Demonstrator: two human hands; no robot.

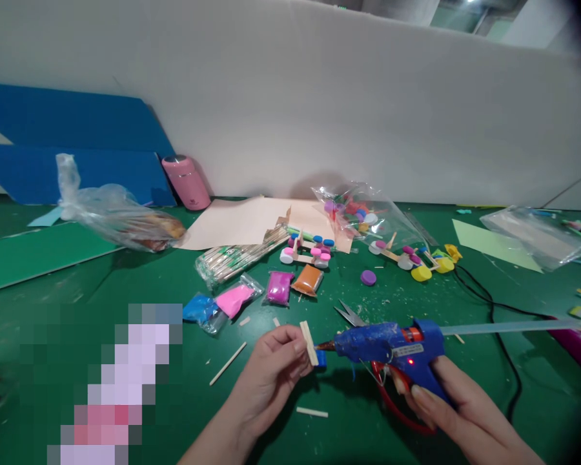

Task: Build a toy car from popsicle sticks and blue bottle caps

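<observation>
Pinched in the fingers of my left hand [275, 368] are short wooden sticks [308, 343] lying side by side. A small blue piece [321, 358] shows just behind them; whether it is joined to the sticks I cannot tell. My right hand [458, 407] grips a blue hot glue gun [392, 345] with its red light on and a long glue stick [503, 327] out of its back. The nozzle points left, at or very near the sticks. Below and behind the gun lie red-handled scissors [352, 314], partly hidden by it.
Small craft vehicles [307, 250] with coloured wheels stand behind my hands. Clay packets [278, 288], a bundle of wooden sticks [244, 255] and a purple cap [368, 278] lie nearby. A black cable [506, 361] runs at right. A pink bottle [188, 183] leans at the back.
</observation>
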